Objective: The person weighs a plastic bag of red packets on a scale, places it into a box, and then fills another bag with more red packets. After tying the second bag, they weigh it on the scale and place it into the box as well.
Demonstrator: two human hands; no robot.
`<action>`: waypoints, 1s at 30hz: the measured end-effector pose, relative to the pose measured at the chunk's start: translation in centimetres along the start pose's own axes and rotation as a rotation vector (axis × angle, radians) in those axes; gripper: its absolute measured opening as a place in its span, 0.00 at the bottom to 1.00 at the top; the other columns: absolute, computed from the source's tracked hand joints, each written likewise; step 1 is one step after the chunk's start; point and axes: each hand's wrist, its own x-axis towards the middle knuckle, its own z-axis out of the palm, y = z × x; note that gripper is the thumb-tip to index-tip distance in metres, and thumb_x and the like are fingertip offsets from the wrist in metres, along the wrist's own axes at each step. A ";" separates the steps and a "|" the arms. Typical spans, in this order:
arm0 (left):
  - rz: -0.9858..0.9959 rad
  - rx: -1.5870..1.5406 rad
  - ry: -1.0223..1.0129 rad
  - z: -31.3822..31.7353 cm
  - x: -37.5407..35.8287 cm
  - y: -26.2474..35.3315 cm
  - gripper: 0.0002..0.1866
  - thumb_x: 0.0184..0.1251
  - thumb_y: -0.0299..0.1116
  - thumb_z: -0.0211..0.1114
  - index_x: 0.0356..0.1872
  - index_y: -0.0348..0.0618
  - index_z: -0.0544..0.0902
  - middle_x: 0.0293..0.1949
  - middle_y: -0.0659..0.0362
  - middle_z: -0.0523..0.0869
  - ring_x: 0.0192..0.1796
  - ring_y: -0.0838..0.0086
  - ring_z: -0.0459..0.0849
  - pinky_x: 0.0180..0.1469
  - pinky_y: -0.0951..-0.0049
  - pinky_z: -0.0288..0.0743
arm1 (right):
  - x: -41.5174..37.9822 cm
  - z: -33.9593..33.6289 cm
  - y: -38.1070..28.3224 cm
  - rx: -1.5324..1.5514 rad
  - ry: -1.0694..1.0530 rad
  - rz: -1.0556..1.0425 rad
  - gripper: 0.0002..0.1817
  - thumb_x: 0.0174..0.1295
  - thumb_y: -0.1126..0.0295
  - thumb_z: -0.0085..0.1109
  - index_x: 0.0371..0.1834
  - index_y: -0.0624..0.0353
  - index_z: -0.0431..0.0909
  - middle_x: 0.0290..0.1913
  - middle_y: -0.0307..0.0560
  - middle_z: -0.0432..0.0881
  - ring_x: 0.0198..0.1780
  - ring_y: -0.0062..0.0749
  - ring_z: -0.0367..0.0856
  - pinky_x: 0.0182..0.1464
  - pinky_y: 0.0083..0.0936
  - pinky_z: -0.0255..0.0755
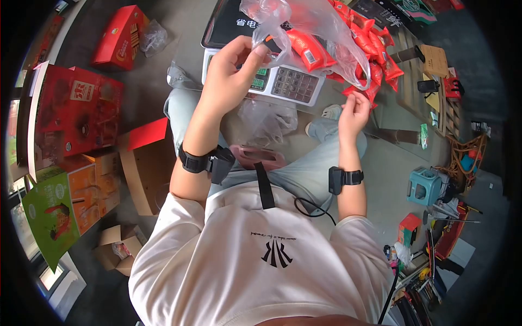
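My left hand [235, 73] pinches the edge of a clear plastic bag [274, 38] above a digital scale [294, 84]. Inside or behind the bag's film lies a red snack packet [311, 50] with a barcode label. A heap of similar red packets [375, 43] lies to the right of the scale. At the heap's near edge, the closed fingers of my right hand [354, 114] are at the end of a red packet [363, 91]. The bag's other edge hangs just above that hand. Part of the scale's green display is hidden by my left hand.
Another thin plastic bag [267, 120] hangs below the scale. Red gift boxes [79, 111] and an open cardboard box [142, 165] stand at the left. A teal plastic container [424, 186] and assorted tools are at the right.
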 end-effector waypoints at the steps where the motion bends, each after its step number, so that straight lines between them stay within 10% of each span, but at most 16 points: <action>1: 0.000 -0.001 -0.001 0.1 0.0 -0.1 0.10 0.73 0.33 0.57 0.37 0.35 0.78 0.33 0.61 0.83 0.39 0.81 0.79 0.46 0.80 0.71 | 0.7 -1.3 2.4 -0.099 0.061 -0.071 0.11 0.65 0.73 0.56 0.47 0.65 0.72 0.39 0.45 0.78 0.36 0.24 0.77 0.38 0.20 0.73; 5: 0.018 -0.093 -0.003 0.3 -0.1 0.0 0.11 0.72 0.35 0.57 0.37 0.36 0.78 0.33 0.61 0.85 0.39 0.82 0.81 0.44 0.80 0.73 | 3.1 -4.8 5.9 -0.936 0.150 0.025 0.36 0.54 0.52 0.67 0.62 0.57 0.65 0.59 0.59 0.69 0.59 0.52 0.69 0.60 0.47 0.62; 11: -0.045 -0.077 0.015 0.6 -0.5 0.0 0.10 0.71 0.34 0.59 0.37 0.36 0.79 0.32 0.62 0.84 0.38 0.84 0.80 0.43 0.81 0.72 | 4.8 -3.3 8.1 -1.098 0.157 0.206 0.53 0.45 0.39 0.68 0.72 0.50 0.54 0.63 0.58 0.62 0.62 0.57 0.62 0.61 0.51 0.58; 18: -0.150 0.015 0.064 0.4 -1.2 -0.3 0.12 0.66 0.35 0.64 0.37 0.35 0.79 0.32 0.64 0.83 0.37 0.85 0.78 0.42 0.81 0.71 | 4.3 -4.2 6.6 -1.219 -0.094 0.141 0.49 0.44 0.40 0.69 0.70 0.39 0.59 0.57 0.55 0.67 0.57 0.52 0.66 0.58 0.46 0.61; 30: -0.138 -0.032 0.081 1.4 -1.1 -0.2 0.13 0.67 0.35 0.64 0.42 0.34 0.79 0.35 0.61 0.84 0.38 0.84 0.80 0.42 0.81 0.72 | 0.5 -6.5 3.6 -0.875 -0.561 -0.136 0.29 0.44 0.56 0.70 0.46 0.60 0.71 0.44 0.53 0.77 0.48 0.51 0.75 0.51 0.44 0.69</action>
